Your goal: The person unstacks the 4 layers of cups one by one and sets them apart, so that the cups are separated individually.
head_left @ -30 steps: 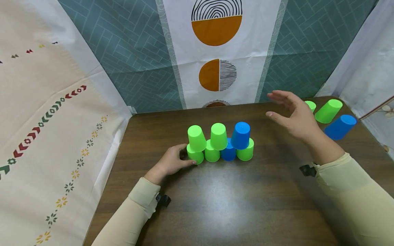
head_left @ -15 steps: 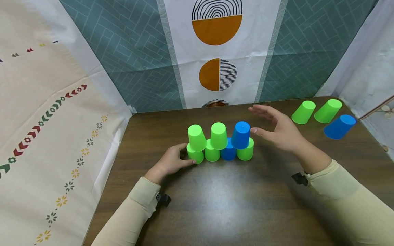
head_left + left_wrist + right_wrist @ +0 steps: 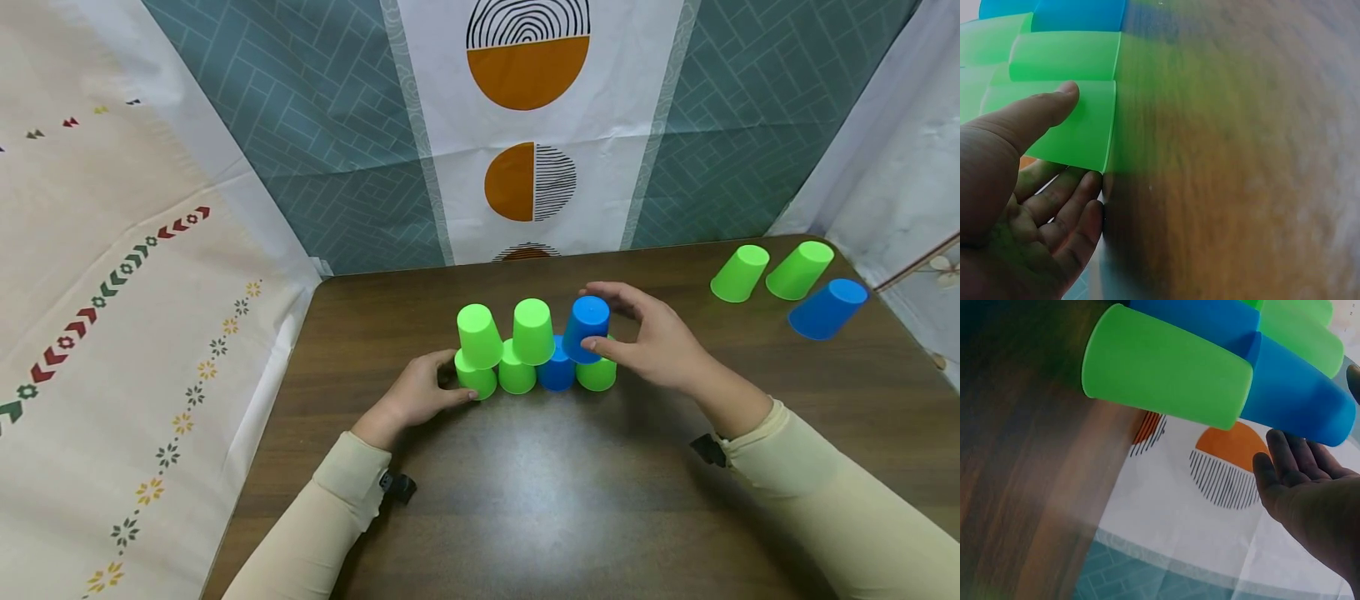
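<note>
on the wooden table [image 3: 540,483] i had seven upside-down cups standing in two tiers, with a hand at each end. bottom row, left to right: green end cup [image 3: 475,383], second green cup [image 3: 517,377], lower blue cup [image 3: 557,373], right green cup [image 3: 596,377]. bridging the gaps on top: upper left green cup [image 3: 478,336], upper middle green cup [image 3: 533,332] and upper blue cup [image 3: 587,323].

my right hand [image 3: 652,343] was around that upper blue cup, thumb on the near side, fingers stretched out behind, not closed on it. couldn't tell if skin actually touched plastic. my left hand [image 3: 417,393] was at the other end, thumb across the front of the green end cup, fingers loose behind, palm clear of it, so more a brace than a grip imo.

step-wise i'd call it evening up the second tier. what the next move called for, i reckon: a light, level touch from the right hand, no sideways shove, since the upper blue cup straddled two cups and a bump could've dropped the lot.

near the far right corner, well apart from the stack, stood three spares: near green spare [image 3: 739,273], far green spare [image 3: 800,272], blue spare [image 3: 827,310]. probably the stock for building higher.
</note>
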`<state>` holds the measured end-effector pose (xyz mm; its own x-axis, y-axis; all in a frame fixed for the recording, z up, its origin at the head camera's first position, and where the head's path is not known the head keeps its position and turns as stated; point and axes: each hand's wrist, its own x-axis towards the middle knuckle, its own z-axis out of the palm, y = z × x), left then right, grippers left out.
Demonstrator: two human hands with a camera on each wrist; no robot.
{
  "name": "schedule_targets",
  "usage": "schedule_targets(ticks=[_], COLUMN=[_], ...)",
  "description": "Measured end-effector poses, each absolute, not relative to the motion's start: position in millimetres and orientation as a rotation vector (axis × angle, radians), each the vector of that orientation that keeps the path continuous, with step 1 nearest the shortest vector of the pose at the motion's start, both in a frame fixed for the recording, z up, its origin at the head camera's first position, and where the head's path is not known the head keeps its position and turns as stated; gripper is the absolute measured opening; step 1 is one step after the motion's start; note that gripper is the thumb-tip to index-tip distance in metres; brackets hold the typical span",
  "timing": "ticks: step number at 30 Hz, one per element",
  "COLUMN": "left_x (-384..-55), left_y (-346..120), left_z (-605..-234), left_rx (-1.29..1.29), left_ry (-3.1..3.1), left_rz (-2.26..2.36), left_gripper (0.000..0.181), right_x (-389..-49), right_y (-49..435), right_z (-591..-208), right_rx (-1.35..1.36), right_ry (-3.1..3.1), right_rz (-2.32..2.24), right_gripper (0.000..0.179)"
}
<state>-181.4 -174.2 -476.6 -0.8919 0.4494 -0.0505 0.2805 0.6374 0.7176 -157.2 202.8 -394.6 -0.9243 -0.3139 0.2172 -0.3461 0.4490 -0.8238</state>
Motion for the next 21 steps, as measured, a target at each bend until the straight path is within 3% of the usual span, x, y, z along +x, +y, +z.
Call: schedule_targets(ticks=[21], left_x=[-181.6], left_y=[-174.3], left_z=[-477.3], left_rx=[0.597], left_ry=[2.633], left_rz=[1.104], left_gripper=[0.065], right_x=[-160.8], right_y=[194.7], right_z=[-402.7], right_rx=[0.497], right_ry=[-2.719], right_rz=[1.472], right_gripper=[0.059])
